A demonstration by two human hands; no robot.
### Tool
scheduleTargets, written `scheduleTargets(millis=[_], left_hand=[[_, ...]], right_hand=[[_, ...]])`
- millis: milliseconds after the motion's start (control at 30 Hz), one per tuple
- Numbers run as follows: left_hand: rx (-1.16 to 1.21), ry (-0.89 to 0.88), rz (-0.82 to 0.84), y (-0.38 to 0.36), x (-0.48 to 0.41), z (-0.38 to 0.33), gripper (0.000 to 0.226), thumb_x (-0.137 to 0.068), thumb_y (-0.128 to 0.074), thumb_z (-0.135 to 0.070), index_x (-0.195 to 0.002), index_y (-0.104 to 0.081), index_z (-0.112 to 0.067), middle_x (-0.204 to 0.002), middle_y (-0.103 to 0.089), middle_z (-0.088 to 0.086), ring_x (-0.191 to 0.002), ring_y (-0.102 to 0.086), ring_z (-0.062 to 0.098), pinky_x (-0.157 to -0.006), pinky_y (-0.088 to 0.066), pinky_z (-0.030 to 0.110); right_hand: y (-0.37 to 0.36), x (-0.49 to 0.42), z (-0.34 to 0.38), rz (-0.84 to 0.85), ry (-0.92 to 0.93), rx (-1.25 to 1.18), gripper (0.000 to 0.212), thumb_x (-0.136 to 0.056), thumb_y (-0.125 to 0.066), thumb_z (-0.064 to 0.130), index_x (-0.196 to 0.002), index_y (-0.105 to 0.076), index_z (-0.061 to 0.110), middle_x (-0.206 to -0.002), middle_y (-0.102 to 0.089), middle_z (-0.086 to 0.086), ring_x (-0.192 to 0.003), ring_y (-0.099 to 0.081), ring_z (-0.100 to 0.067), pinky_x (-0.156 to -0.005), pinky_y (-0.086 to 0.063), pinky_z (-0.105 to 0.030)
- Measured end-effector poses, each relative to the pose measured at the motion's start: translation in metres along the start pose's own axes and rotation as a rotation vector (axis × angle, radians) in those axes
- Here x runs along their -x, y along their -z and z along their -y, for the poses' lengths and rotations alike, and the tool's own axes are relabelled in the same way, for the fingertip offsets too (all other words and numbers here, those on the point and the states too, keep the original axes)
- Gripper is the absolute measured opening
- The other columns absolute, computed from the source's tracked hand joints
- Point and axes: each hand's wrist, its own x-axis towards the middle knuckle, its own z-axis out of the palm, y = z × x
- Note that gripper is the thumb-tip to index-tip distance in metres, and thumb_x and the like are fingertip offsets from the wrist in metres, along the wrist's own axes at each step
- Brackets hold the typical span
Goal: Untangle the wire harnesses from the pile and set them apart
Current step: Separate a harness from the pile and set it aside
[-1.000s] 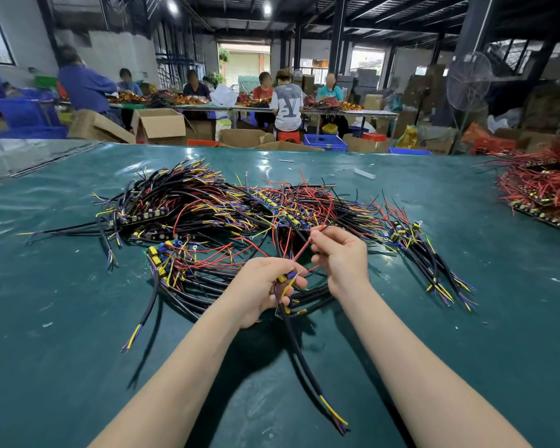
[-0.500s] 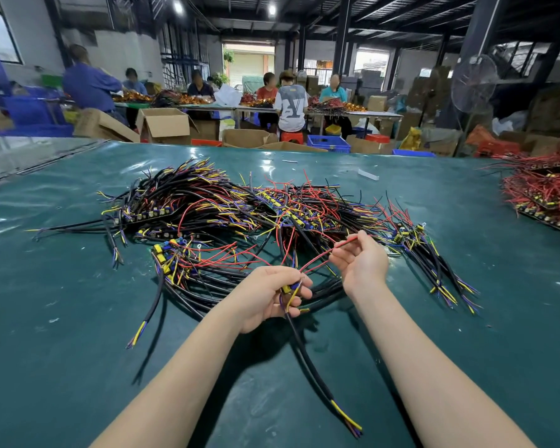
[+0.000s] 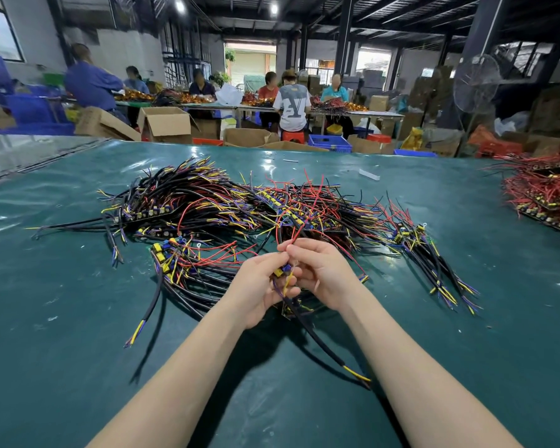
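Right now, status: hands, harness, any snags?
Left hand grips one harness at its connector, black tail trailing toward camera. Right hand pinches red wires just above. Those run into the pile; not yet apart.

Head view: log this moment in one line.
left hand grips harness | right hand pinches same harness | pile lies behind on green table

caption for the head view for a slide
Left hand and right hand grip one black-sheathed wire harness by the tangled multicoloured pile

ceiling lamps (image 3: 179, 6) and a bright far doorway (image 3: 251, 64) light the hall; glare streaks the green table cover (image 3: 62, 318). the wire pile (image 3: 207, 208) is sharp, far workers (image 3: 93, 82) blur, edges bow, soft shadows lie under the arms (image 3: 175, 383).
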Motion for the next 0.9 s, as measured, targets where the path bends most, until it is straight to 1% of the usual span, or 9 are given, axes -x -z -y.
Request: scheduleTargets(millis=[100, 200, 333, 467, 567, 700, 767, 833, 900], left_hand=[[-0.078, 0.006, 0.034, 0.000, 0.000, 0.000, 0.026, -0.092, -0.047, -0.007, -0.071, -0.062, -0.007, -0.052, -0.061, 0.001, -0.040, -0.052, 0.006, -0.042, -0.047, 0.019], [-0.155, 0.038, 0.079, -0.006, 0.003, 0.003, 0.025, -0.091, -0.047, -0.005, -0.071, -0.062, -0.005, -0.052, -0.061, 0.001, -0.039, -0.051, 0.006, -0.042, -0.047, 0.019], [-0.173, 0.061, 0.114, -0.008, 0.004, 0.002, 0.026, -0.092, -0.045, -0.006, -0.070, -0.060, -0.004, -0.052, -0.061, 0.001, -0.040, -0.051, 0.007, -0.042, -0.047, 0.018], [-0.306, 0.122, 0.220, -0.002, 0.008, 0.002, 0.029, -0.093, -0.044, -0.005, -0.069, -0.060, -0.005, -0.053, -0.062, 0.002, -0.042, -0.054, 0.008, -0.044, -0.049, 0.019], [-0.331, 0.133, 0.265, -0.004, 0.008, 0.005, 0.031, -0.094, -0.044, -0.006, -0.069, -0.061, -0.006, -0.055, -0.063, 0.000, -0.046, -0.057, 0.007, -0.045, -0.049, 0.018], [-0.324, 0.010, 0.206, -0.003, 0.006, 0.003, 0.045, -0.092, -0.046, -0.007, -0.057, -0.072, -0.017, -0.057, -0.059, -0.008, -0.054, -0.057, 0.000, -0.046, -0.045, 0.015], [-0.284, -0.129, 0.121, 0.001, 0.003, -0.002, 0.045, -0.092, -0.047, -0.009, -0.058, -0.074, -0.024, -0.054, -0.057, -0.013, -0.049, -0.051, -0.001, -0.046, -0.041, 0.015], [-0.230, -0.254, 0.008, 0.004, -0.001, -0.007, 0.042, -0.090, -0.050, -0.009, -0.060, -0.075, -0.025, -0.055, -0.061, -0.014, -0.054, -0.051, 0.003, -0.054, -0.040, 0.021], [-0.136, -0.320, -0.107, 0.007, -0.004, -0.011, 0.034, -0.090, -0.053, -0.010, -0.065, -0.075, -0.021, -0.063, -0.067, -0.010, -0.066, -0.054, 0.012, -0.068, -0.042, 0.031]], right_hand=[[-0.005, -0.001, 0.001, -0.113, 0.014, -0.125, 0.023, -0.092, -0.046, 0.003, -0.072, -0.056, 0.006, -0.038, -0.040, 0.008, -0.029, -0.036, -0.001, -0.029, -0.023, -0.009], [0.000, -0.006, 0.005, -0.334, 0.116, -0.287, 0.025, -0.093, -0.043, 0.000, -0.069, -0.051, 0.004, -0.034, -0.029, 0.009, -0.027, -0.024, -0.001, -0.031, -0.017, -0.008], [0.003, -0.009, 0.005, -0.496, 0.201, -0.260, 0.028, -0.093, -0.044, -0.002, -0.066, -0.049, 0.005, -0.034, -0.032, 0.009, -0.028, -0.024, 0.000, -0.030, -0.016, -0.012], [0.018, -0.012, 0.007, -0.705, 0.201, -0.405, 0.029, -0.094, -0.042, 0.000, -0.067, -0.048, 0.009, -0.050, -0.030, 0.002, -0.028, -0.029, 0.000, -0.029, -0.020, -0.012], [0.027, -0.012, 0.010, -0.757, 0.216, -0.465, 0.031, -0.097, -0.039, 0.006, -0.067, -0.046, 0.010, -0.040, -0.034, 0.005, -0.027, -0.029, -0.001, -0.030, -0.020, -0.011], [0.029, -0.011, 0.015, -0.716, 0.180, -0.630, 0.036, -0.100, -0.036, 0.029, -0.069, -0.045, 0.013, -0.036, -0.043, 0.003, -0.025, -0.033, -0.005, -0.031, -0.021, -0.009], [0.025, -0.010, 0.017, -0.632, 0.126, -0.575, 0.038, -0.099, -0.033, 0.040, -0.075, -0.048, 0.014, -0.037, -0.051, 0.002, -0.027, -0.037, -0.006, -0.032, -0.024, -0.009], [0.015, -0.007, 0.017, -0.478, 0.099, -0.296, 0.030, -0.097, -0.039, 0.033, -0.076, -0.049, 0.014, -0.038, -0.052, 0.003, -0.027, -0.037, -0.005, -0.033, -0.023, -0.009], [0.001, -0.003, 0.018, -0.234, 0.112, 0.110, 0.022, -0.094, -0.048, 0.019, -0.073, -0.052, 0.014, -0.044, -0.054, 0.003, -0.033, -0.040, -0.003, -0.032, -0.025, -0.011]])
